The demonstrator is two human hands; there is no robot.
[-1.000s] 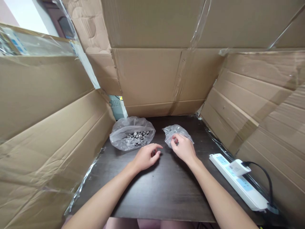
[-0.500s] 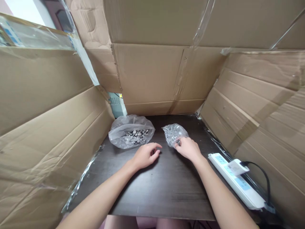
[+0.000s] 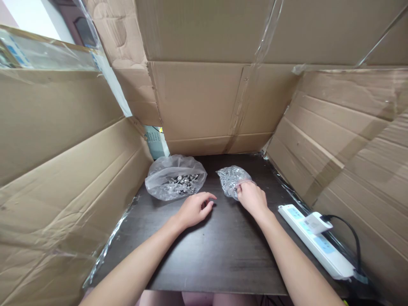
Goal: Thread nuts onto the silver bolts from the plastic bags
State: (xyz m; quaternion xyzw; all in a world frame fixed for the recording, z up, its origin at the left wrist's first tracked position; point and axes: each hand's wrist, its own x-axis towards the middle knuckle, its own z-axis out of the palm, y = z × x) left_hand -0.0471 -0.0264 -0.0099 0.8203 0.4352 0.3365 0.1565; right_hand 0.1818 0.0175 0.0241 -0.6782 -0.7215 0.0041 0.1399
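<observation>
My right hand [image 3: 252,198] rests at the near edge of a small clear plastic bag [image 3: 230,178] of small metal parts, its fingers pinched on the bag's rim. My left hand [image 3: 194,208] lies on the dark table [image 3: 204,255] with its fingers loosely curled and nothing visible in them. Just beyond it sits a larger clear plastic bag [image 3: 165,170], open, with a pile of small metal screws [image 3: 183,182] inside.
Cardboard walls [image 3: 63,170] taped with clear tape enclose the table on the left, back and right. A white power strip [image 3: 318,242] with a black cable [image 3: 353,238] lies at the right. A small printed box [image 3: 155,141] stands in the back left corner.
My right hand has drawn back from on top of the small bag to its near edge. The left hand has barely moved.
</observation>
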